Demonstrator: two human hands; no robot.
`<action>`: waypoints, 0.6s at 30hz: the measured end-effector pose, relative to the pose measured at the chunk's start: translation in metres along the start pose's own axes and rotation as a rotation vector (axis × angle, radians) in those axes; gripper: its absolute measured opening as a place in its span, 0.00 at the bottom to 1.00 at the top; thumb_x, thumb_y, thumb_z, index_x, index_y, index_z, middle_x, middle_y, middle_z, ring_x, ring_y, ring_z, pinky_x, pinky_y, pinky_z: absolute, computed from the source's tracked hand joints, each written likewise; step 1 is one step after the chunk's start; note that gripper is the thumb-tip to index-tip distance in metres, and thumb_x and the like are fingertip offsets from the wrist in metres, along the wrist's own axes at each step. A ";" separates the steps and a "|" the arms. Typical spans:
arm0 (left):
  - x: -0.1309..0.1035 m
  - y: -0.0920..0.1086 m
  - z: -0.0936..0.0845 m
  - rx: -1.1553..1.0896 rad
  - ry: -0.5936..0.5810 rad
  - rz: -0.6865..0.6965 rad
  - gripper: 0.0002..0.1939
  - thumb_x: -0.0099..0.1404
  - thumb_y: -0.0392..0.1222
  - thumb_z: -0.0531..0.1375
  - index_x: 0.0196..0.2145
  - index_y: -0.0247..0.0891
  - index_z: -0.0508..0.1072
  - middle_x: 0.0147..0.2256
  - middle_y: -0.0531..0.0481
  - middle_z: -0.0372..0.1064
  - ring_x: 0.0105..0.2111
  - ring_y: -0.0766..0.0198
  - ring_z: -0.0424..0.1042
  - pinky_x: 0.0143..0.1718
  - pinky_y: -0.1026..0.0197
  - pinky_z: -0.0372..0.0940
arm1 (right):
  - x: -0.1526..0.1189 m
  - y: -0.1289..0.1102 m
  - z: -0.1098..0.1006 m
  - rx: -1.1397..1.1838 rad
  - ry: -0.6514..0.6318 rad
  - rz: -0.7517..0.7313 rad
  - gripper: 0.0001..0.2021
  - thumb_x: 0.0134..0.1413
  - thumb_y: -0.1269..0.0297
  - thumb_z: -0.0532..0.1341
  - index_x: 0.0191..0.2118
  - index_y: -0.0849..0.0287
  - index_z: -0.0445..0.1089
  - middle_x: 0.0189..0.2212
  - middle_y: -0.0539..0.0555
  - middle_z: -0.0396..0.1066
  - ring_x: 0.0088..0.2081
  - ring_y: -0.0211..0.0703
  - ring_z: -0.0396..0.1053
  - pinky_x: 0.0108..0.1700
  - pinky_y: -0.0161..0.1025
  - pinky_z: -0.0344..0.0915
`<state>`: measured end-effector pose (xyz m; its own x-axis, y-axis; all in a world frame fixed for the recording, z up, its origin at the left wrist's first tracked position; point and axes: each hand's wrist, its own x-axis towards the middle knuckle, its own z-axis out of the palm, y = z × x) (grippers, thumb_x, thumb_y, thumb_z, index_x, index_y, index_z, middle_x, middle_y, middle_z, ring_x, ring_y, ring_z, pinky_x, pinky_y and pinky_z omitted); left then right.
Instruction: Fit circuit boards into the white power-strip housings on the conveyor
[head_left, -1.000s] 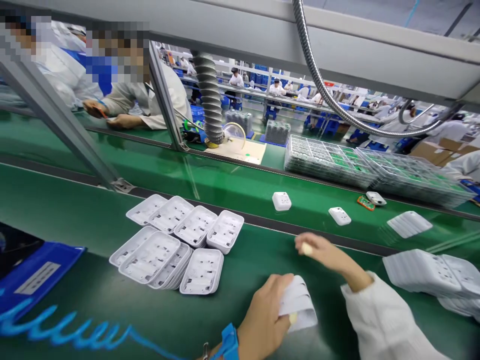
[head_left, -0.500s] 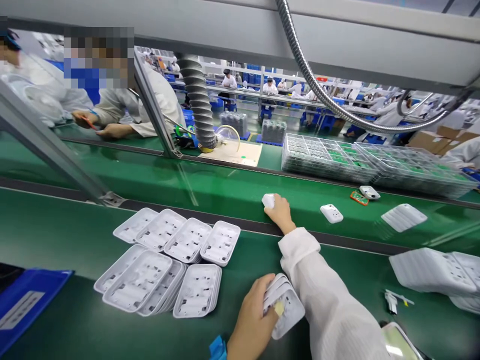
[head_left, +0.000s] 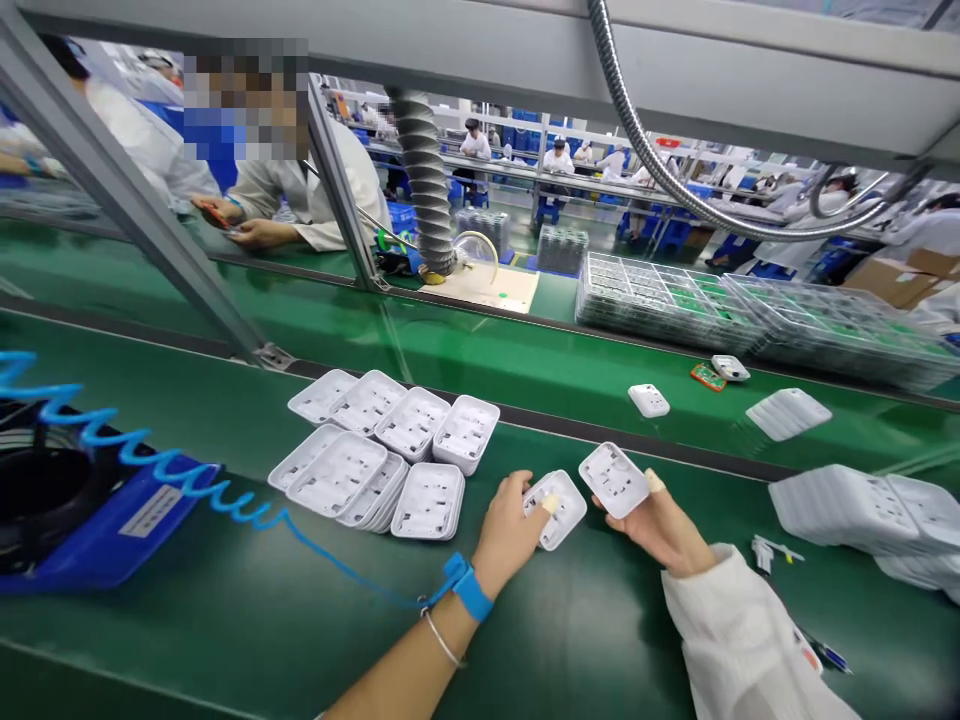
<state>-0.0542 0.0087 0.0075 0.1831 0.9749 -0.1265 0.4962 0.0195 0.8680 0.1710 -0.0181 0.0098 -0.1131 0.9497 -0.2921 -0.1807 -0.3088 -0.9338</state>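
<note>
My left hand [head_left: 514, 530], with a blue strap at the wrist, grips a small stack of white plastic shells [head_left: 564, 512], the thumb pressed on the top one. To its right, my right hand [head_left: 652, 515] holds one white shell [head_left: 611, 478], its inner side facing up. The two hands are apart, above the green bench. Left of them lie stacks of white shells [head_left: 427, 500] in two rows, open sides up. A single white cover [head_left: 649, 400] rests on the green belt beyond my hands.
Piled white shells [head_left: 847, 505] and a small white tool [head_left: 763, 553] are on the right. Clear trays [head_left: 660, 300] stand behind the belt [head_left: 525, 355]. A blue container [head_left: 127, 525] and coiled blue cord [head_left: 161, 462] are at left. A co-worker's hands [head_left: 259, 232] show beyond.
My right hand has come back from the belt and now holds a shell beside the left hand. My left hand has risen in view with its stack. The view has shifted, showing the coiled cord.
</note>
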 end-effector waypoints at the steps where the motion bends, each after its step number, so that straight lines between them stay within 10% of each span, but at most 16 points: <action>1: -0.001 0.001 -0.001 0.024 0.010 0.014 0.23 0.58 0.45 0.55 0.50 0.33 0.63 0.45 0.40 0.64 0.47 0.54 0.65 0.48 0.53 0.59 | -0.005 0.002 0.001 0.007 0.015 -0.007 0.33 0.52 0.38 0.43 0.57 0.55 0.54 0.51 0.63 0.64 0.45 0.50 0.69 0.41 0.47 0.66; 7: -0.036 0.013 -0.007 0.160 0.192 0.325 0.28 0.61 0.46 0.54 0.57 0.35 0.55 0.59 0.37 0.51 0.60 0.47 0.47 0.58 0.43 0.46 | -0.027 -0.008 0.003 -0.088 0.033 -0.043 0.26 0.50 0.48 0.55 0.53 0.55 0.61 0.37 0.59 0.71 0.34 0.47 0.69 0.32 0.44 0.67; 11: -0.066 0.033 -0.009 -0.021 0.028 0.496 0.30 0.63 0.45 0.54 0.60 0.39 0.49 0.59 0.40 0.50 0.58 0.51 0.52 0.57 0.49 0.52 | -0.040 -0.015 0.023 -0.041 -0.152 0.044 0.23 0.46 0.57 0.61 0.49 0.56 0.64 0.31 0.53 0.70 0.30 0.42 0.67 0.30 0.38 0.65; 14: -0.071 0.044 -0.005 -0.211 -0.008 0.432 0.23 0.64 0.42 0.51 0.57 0.39 0.55 0.55 0.42 0.57 0.54 0.54 0.58 0.54 0.52 0.56 | -0.044 -0.019 0.045 -0.076 -0.225 0.076 0.19 0.48 0.55 0.60 0.46 0.57 0.65 0.27 0.50 0.67 0.25 0.37 0.63 0.25 0.34 0.61; 18: -0.070 0.041 0.004 -0.454 0.065 0.250 0.17 0.65 0.37 0.47 0.52 0.40 0.59 0.51 0.45 0.61 0.51 0.59 0.62 0.52 0.55 0.59 | -0.047 -0.014 0.068 -0.333 -0.014 -0.136 0.17 0.51 0.52 0.58 0.44 0.56 0.64 0.33 0.51 0.68 0.32 0.39 0.65 0.33 0.36 0.63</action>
<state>-0.0435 -0.0593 0.0501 0.1885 0.9736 0.1287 0.0233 -0.1354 0.9905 0.1127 -0.0622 0.0512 -0.1241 0.9793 -0.1599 0.1335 -0.1432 -0.9806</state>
